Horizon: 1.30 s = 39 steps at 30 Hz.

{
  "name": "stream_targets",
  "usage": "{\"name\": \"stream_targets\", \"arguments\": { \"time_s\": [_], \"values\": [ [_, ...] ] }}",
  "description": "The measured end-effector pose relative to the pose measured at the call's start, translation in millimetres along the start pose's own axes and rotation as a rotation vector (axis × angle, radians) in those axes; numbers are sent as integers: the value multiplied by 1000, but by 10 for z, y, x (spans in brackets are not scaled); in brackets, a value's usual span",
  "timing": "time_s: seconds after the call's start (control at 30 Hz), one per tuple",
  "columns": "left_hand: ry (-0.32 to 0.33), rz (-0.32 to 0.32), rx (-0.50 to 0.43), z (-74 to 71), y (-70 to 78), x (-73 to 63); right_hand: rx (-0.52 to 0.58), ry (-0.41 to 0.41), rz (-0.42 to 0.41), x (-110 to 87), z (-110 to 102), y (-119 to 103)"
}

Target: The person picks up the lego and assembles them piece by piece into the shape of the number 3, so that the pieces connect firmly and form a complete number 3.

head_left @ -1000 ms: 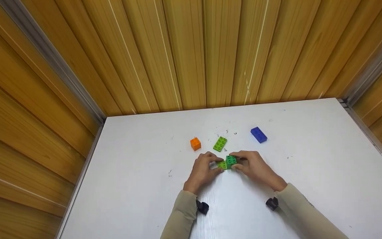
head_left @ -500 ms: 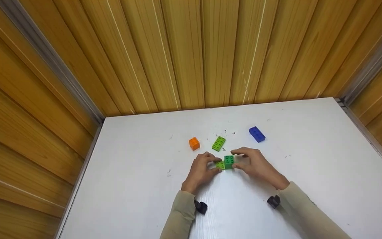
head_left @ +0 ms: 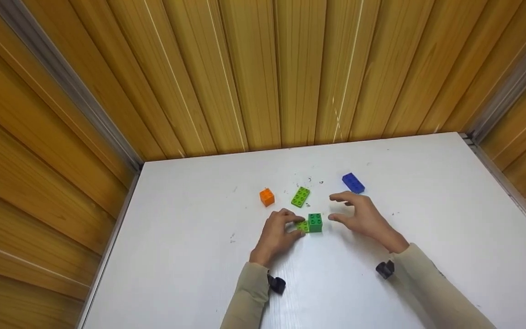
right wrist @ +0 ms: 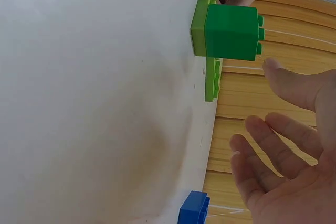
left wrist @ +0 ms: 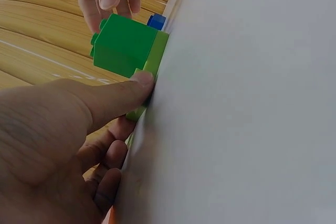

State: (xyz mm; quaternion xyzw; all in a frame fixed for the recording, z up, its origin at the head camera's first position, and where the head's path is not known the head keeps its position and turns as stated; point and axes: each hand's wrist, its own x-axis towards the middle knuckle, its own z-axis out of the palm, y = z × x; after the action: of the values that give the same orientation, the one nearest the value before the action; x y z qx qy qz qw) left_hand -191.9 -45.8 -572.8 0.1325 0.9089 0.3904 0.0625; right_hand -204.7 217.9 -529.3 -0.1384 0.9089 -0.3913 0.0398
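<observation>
My left hand pinches a flat lime-green brick between thumb and fingers, down on the white table. A dark green square brick sits on that brick's right half, studs up; the left wrist view shows the green brick seated against the lime one. To the right, apart from the bricks, my right hand hovers with fingers spread and nothing held. In the right wrist view, its thumb and fingers are away from the green brick.
Another flat lime-green brick lies just behind the hands. An orange brick is to its left, and a blue brick to the right near the right hand. Wood-patterned walls border the table.
The right hand has let go of the dark green brick and moved off to the right, toward the blue brick. The left hand keeps its pinch on the lime-green brick.
</observation>
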Motion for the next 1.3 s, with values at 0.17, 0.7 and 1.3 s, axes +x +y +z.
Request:
{"name": "stream_targets", "arguments": {
  "time_s": [0.17,0.7,1.3],
  "values": [
    [-1,1,-3,-4,6,1,6,65,-23,39,-84,64],
    [-5,-28,-1,-8,15,23,47,227,56,262,-197,254],
    [3,-9,5,-2,2,16,39,279,95,362,-307,480]
  ]
}}
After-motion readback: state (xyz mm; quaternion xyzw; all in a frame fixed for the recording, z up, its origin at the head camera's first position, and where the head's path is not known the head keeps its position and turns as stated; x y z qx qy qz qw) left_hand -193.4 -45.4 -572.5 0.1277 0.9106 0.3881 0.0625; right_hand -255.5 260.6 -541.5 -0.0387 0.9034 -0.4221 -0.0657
